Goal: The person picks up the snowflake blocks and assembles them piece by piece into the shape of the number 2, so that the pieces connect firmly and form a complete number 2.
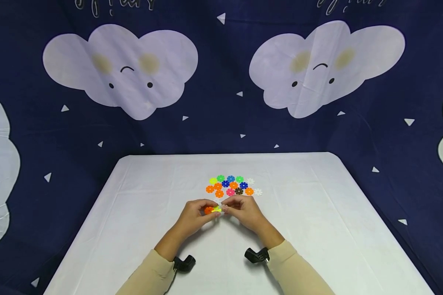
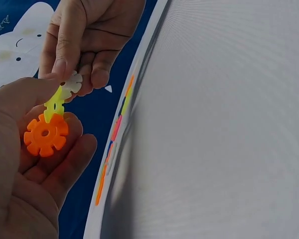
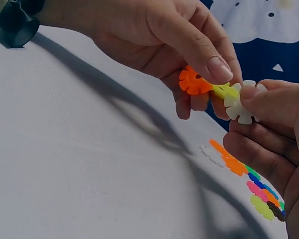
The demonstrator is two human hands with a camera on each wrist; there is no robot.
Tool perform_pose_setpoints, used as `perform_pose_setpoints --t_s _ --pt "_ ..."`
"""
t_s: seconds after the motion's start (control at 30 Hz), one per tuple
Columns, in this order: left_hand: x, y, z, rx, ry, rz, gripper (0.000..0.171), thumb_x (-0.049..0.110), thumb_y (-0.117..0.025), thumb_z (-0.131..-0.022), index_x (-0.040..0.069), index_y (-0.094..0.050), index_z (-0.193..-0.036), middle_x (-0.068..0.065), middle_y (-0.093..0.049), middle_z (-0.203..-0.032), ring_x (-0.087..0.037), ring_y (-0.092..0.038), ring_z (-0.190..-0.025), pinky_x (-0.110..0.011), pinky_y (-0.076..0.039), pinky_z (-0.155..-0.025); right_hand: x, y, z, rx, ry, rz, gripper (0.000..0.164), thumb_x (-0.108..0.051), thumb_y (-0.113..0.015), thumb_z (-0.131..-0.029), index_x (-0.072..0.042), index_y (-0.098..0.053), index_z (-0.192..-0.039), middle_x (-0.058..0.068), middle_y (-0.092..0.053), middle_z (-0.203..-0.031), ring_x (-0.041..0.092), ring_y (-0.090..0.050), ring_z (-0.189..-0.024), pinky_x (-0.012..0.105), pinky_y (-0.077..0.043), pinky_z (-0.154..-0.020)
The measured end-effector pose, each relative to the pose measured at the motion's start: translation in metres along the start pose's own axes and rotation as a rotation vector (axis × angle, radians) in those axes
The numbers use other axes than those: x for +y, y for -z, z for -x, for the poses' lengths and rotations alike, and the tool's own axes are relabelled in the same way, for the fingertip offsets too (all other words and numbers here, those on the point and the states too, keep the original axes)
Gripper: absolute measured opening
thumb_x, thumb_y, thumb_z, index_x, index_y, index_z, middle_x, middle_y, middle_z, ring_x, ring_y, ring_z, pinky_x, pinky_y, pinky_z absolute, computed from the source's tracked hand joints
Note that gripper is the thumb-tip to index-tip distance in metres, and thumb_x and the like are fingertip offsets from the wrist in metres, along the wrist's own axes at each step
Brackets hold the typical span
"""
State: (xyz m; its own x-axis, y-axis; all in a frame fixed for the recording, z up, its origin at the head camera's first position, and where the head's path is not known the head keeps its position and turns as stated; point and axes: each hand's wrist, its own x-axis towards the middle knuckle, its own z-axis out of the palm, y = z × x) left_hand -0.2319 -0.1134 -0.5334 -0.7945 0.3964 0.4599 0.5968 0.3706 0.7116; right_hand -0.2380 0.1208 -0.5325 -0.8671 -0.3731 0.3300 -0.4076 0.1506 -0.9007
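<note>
Between the two hands is a short chain of flower-shaped plastic discs with notched rims. An orange disc [image 2: 46,134] joins a yellow disc [image 2: 54,105], set edge-on to it, and a white disc [image 3: 244,103] meets the yellow one at the other end. My left hand [image 1: 193,215] pinches the yellow disc between thumb and fingers, the orange disc lying over its curled fingers. My right hand [image 1: 246,211] pinches the white disc, its thumb across the face. Both hands are held close together over the white table, fingertips nearly meeting.
Just beyond the hands, several loose discs lie in a cluster on the white table [image 1: 299,229], among them a pink disc [image 1: 230,191], a brown disc [image 1: 238,191] and a white disc [image 1: 258,192]. A dark blue cloth [image 1: 221,123] with clouds hangs behind the table's far edge.
</note>
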Motion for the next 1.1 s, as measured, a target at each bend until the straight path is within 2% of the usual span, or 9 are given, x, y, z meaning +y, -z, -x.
perform_pose_setpoints --t_s 0.13,0.23,0.3,0.4,0.47,0.57,0.77,0.97,1.1 --pt "-0.001 0.000 0.000 0.019 -0.011 -0.018 0.022 0.012 -0.091 -0.086 0.008 -0.080 -0.104 0.002 -0.077 -0.095 -0.008 -0.061 -0.073 -0.030 -0.054 -0.065 0.002 0.005 -0.002 0.020 0.020 -0.020 0.013 -0.002 -0.078 -0.095 0.002 -0.077 -0.107 0.009 -0.076 -0.096 0.029 -0.075 -0.081 0.035 -0.062 -0.075" --pt "-0.001 0.001 -0.001 0.034 -0.013 -0.019 0.021 0.011 -0.091 -0.085 0.008 -0.081 -0.103 0.002 -0.076 -0.093 -0.008 -0.060 -0.071 -0.029 -0.053 -0.063 0.004 0.011 -0.004 0.066 0.014 -0.043 0.013 -0.002 -0.075 -0.098 0.006 -0.075 -0.108 0.015 -0.076 -0.096 0.040 -0.074 -0.081 0.042 -0.062 -0.075" --pt "-0.001 0.001 -0.002 0.042 -0.012 -0.016 0.021 0.010 -0.091 -0.085 0.008 -0.081 -0.103 0.002 -0.076 -0.093 -0.009 -0.059 -0.070 -0.029 -0.053 -0.062 0.005 0.015 -0.006 0.106 -0.003 -0.020 0.014 -0.004 -0.074 -0.100 0.007 -0.075 -0.108 0.016 -0.076 -0.096 0.042 -0.073 -0.082 0.043 -0.062 -0.074" --pt "0.000 0.001 -0.002 0.047 -0.007 -0.005 0.021 0.009 -0.091 -0.084 0.007 -0.081 -0.102 0.001 -0.076 -0.093 -0.010 -0.059 -0.070 -0.029 -0.053 -0.062 0.007 0.021 -0.010 0.155 -0.034 0.091 0.014 -0.004 -0.074 -0.100 0.006 -0.075 -0.109 0.012 -0.077 -0.097 0.035 -0.073 -0.080 0.037 -0.062 -0.073" --pt "0.000 0.001 -0.003 0.046 -0.004 -0.004 0.021 0.009 -0.092 -0.084 0.007 -0.081 -0.102 0.001 -0.076 -0.093 -0.010 -0.060 -0.070 -0.029 -0.053 -0.062 0.009 0.023 -0.012 0.174 -0.042 0.210 0.013 -0.005 -0.076 -0.099 0.003 -0.076 -0.109 0.007 -0.076 -0.097 0.027 -0.072 -0.079 0.032 -0.060 -0.072" --pt "0.001 0.001 -0.003 0.040 -0.001 -0.008 0.021 0.009 -0.091 -0.084 0.006 -0.081 -0.102 0.001 -0.076 -0.093 -0.010 -0.060 -0.070 -0.028 -0.053 -0.062 0.013 0.023 -0.015 0.185 -0.023 0.390 0.013 -0.005 -0.079 -0.096 0.000 -0.077 -0.108 0.004 -0.074 -0.099 0.021 -0.068 -0.085 0.034 -0.058 -0.078" --pt "0.000 0.001 0.000 0.039 0.013 -0.010 0.021 0.009 -0.091 -0.084 0.006 -0.080 -0.102 0.001 -0.076 -0.092 -0.008 -0.060 -0.070 -0.028 -0.053 -0.062 0.020 0.015 -0.022 0.140 -0.008 0.631 0.021 -0.009 -0.081 -0.094 -0.003 -0.077 -0.114 0.008 -0.067 -0.112 0.031 -0.056 -0.104 0.048 -0.046 -0.094" --pt "-0.001 0.001 0.005 0.033 0.044 0.000 0.019 0.009 -0.090 -0.085 0.007 -0.080 -0.102 0.004 -0.074 -0.087 -0.007 -0.059 -0.068 -0.026 -0.052 -0.060 0.023 0.003 -0.025 0.057 -0.053 0.814 0.033 -0.018 -0.075 -0.100 -0.007 -0.073 -0.132 0.010 -0.058 -0.117 0.032 -0.048 -0.103 0.048 -0.039 -0.085" --pt "0.000 0.001 0.004 0.032 0.040 -0.013 0.020 0.010 -0.091 -0.085 0.007 -0.081 -0.102 0.004 -0.074 -0.088 -0.008 -0.058 -0.069 -0.026 -0.052 -0.061 0.024 0.000 -0.025 0.059 -0.076 0.906 0.030 -0.021 -0.072 -0.103 -0.011 -0.074 -0.131 0.009 -0.055 -0.116 0.031 -0.047 -0.100 0.046 -0.037 -0.079"
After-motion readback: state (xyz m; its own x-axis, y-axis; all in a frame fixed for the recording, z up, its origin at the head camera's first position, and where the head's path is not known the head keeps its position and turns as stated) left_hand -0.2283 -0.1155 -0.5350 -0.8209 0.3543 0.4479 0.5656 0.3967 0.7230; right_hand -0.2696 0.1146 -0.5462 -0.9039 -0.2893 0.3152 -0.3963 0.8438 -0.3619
